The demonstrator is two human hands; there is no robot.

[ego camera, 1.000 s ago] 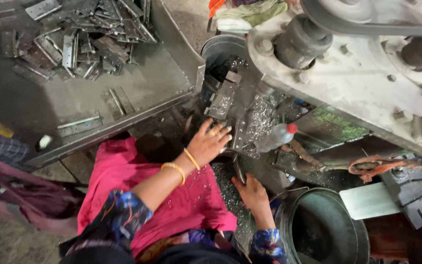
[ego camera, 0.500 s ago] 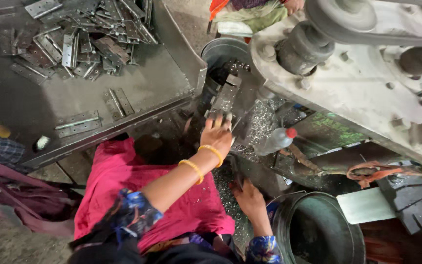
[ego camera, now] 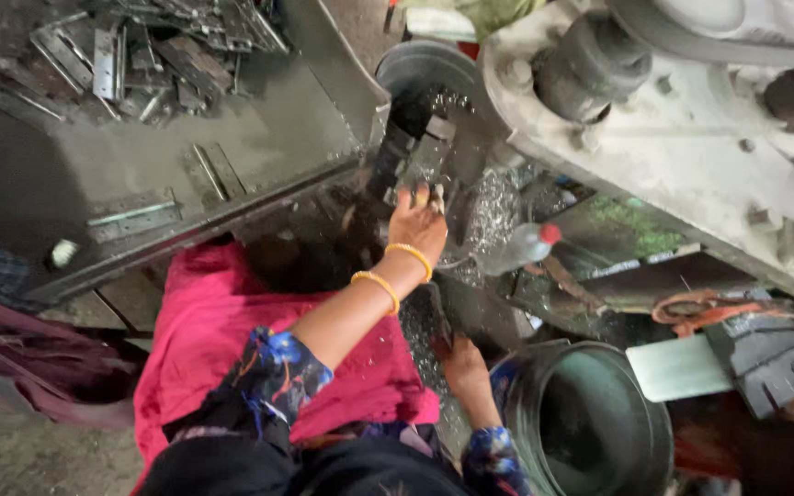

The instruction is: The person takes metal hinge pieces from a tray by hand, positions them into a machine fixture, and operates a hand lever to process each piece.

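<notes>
My left hand (ego camera: 418, 225), two yellow bangles on its wrist, reaches up to the dark metal die block (ego camera: 420, 152) of a grey press machine (ego camera: 691, 147). Its fingertips are at the block's lower edge and seem to pinch a small pale metal piece (ego camera: 436, 197). My right hand (ego camera: 464, 367) lies low beside my lap, next to a dark narrow piece (ego camera: 440, 321); its fingers are partly hidden, so its grip is unclear. A pink cloth (ego camera: 204, 340) covers my lap.
At upper left, a grey metal tray (ego camera: 259, 138) holds several flat metal plates (ego camera: 112, 55). Shiny shavings (ego camera: 493, 207) lie by a red-capped plastic bottle (ego camera: 521, 246). A dark round bucket (ego camera: 590, 427) stands at lower right, with a grey glove (ego camera: 769, 363) and an orange cord (ego camera: 691, 308) beyond it.
My left hand has moved up from near my lap to the die block. My right hand has shifted down slightly, and the view has tilted a little.
</notes>
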